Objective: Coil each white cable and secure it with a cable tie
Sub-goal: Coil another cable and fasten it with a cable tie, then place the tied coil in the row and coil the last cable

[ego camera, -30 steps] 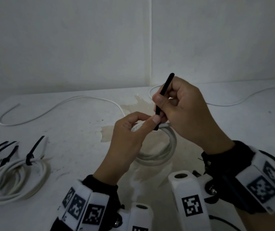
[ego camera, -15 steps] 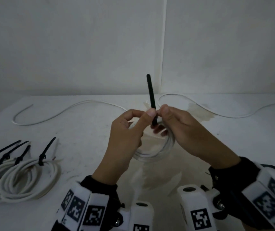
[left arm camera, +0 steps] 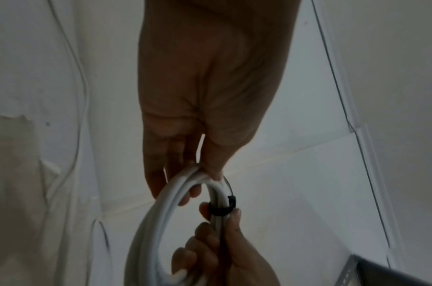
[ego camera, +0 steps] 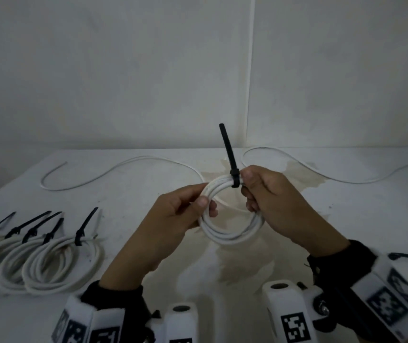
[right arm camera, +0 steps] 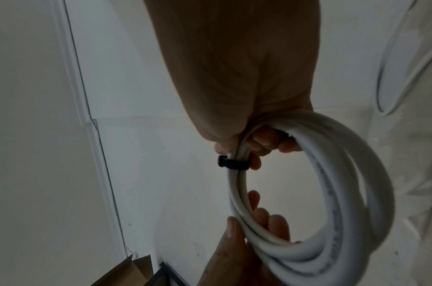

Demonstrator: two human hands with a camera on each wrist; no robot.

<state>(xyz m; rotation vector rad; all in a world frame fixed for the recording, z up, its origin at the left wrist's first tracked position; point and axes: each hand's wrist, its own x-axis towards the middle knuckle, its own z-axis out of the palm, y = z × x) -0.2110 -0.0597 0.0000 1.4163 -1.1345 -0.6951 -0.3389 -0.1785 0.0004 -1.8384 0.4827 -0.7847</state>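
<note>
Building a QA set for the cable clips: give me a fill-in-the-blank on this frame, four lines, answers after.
1. The cable tie around the held white coil is ____ in colour.
2. The tie's free tail points ____, toward the wall.
3. The left hand and the right hand both grip the ____.
4. The finished tied coils lie on the table to the person's ____.

Missing words: black; up; coil; left

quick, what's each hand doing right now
Left hand: closed, pinching the left side of the coiled cable.
Right hand: closed, gripping the coil beside the black cable tie.
</note>
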